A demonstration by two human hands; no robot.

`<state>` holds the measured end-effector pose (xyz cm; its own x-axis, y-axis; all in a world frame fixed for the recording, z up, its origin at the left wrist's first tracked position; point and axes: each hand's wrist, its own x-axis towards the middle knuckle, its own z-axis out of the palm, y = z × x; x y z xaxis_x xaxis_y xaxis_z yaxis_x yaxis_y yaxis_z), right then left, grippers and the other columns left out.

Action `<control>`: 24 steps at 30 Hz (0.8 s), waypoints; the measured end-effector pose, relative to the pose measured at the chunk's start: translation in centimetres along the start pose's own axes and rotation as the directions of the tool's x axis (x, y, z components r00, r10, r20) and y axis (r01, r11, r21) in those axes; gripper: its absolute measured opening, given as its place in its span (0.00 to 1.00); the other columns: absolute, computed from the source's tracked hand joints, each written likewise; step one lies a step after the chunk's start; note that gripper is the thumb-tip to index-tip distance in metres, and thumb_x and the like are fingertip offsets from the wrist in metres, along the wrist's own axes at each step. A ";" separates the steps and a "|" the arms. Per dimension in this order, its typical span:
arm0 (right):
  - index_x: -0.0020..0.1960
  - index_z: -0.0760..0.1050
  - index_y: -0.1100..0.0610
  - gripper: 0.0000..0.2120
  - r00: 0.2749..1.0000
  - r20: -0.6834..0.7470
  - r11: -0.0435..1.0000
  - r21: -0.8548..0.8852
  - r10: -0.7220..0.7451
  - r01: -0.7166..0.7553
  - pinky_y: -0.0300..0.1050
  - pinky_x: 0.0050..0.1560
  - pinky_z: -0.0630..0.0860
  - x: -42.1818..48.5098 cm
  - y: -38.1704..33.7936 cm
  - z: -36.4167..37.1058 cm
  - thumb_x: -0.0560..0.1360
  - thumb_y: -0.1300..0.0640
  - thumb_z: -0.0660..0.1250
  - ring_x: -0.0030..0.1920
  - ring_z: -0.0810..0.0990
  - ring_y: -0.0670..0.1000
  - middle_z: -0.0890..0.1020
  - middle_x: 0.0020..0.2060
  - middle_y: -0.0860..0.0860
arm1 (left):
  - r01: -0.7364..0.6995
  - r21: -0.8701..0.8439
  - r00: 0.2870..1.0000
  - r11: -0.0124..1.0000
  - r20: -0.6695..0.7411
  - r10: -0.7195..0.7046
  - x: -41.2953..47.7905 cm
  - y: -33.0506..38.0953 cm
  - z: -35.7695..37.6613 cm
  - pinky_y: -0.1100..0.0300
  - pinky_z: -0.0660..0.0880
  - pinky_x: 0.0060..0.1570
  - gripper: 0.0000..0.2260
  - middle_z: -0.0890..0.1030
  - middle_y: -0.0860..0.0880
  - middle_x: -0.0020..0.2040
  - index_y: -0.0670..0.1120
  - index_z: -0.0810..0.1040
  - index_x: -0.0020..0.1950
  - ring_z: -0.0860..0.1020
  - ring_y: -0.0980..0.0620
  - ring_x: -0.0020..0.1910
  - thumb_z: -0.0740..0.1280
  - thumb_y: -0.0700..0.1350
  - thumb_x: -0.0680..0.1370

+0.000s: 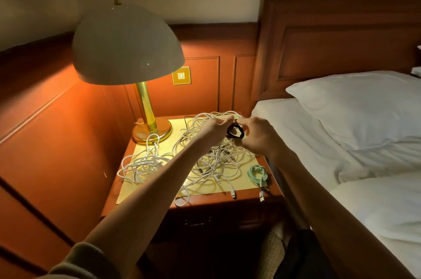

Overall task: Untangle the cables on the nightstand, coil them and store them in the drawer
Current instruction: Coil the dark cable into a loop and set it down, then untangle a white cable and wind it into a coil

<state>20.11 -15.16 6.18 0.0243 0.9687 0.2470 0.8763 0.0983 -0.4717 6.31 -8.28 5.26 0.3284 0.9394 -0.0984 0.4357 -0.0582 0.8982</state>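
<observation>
Right of the lamp (pixel 145 105), the right hand (pixel 257 136) gripped a black cable coil (pixel 236 132); the left hand (pixel 213 129) pinched its top edge.

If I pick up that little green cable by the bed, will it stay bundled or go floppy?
Probably it stays bundled: the green cable looks wound and wrapped round its own middle. Its loose plug ends would likely dangle. It seems light and thin, so a push should slide it on the nightstand rather than roll it.
</observation>
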 end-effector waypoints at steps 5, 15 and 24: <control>0.65 0.79 0.55 0.25 0.989 -0.124 0.997 -0.040 -0.075 0.071 0.44 0.53 0.79 0.0 2.4 -0.1 0.70 0.51 0.79 0.54 0.83 0.54 0.85 0.56 0.52 | 0.036 0.037 0.996 0.999 0.079 -0.039 1.9 0.0 1.5 0.59 0.70 0.35 0.25 0.73 0.48 0.30 0.43 0.75 0.42 0.71 0.52 0.29 0.54 0.62 0.83; 0.63 0.81 0.56 0.21 0.950 -0.036 0.951 0.023 0.310 -0.309 0.43 0.50 0.79 -0.2 11.7 0.7 0.72 0.52 0.77 0.53 0.84 0.53 0.86 0.54 0.54 | -0.418 0.639 0.908 0.645 0.262 0.328 8.6 -4.9 9.4 0.61 0.80 0.41 0.09 0.82 0.47 0.55 0.48 0.83 0.58 0.82 0.52 0.45 0.66 0.42 0.81; 0.56 0.83 0.55 0.16 0.907 0.168 0.922 -0.099 0.387 -0.375 0.44 0.45 0.80 2.1 15.1 4.3 0.69 0.52 0.77 0.44 0.83 0.50 0.85 0.47 0.52 | -0.422 0.787 0.890 0.451 0.265 0.371 12.2 -8.8 12.3 0.57 0.76 0.35 0.09 0.79 0.46 0.49 0.41 0.82 0.51 0.80 0.48 0.40 0.66 0.46 0.81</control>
<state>31.32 -10.63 -4.07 0.2799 0.9547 -0.1008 0.8461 -0.2949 -0.4440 16.82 -0.46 -9.10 0.6755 0.7255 0.1318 0.7174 -0.6880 0.1099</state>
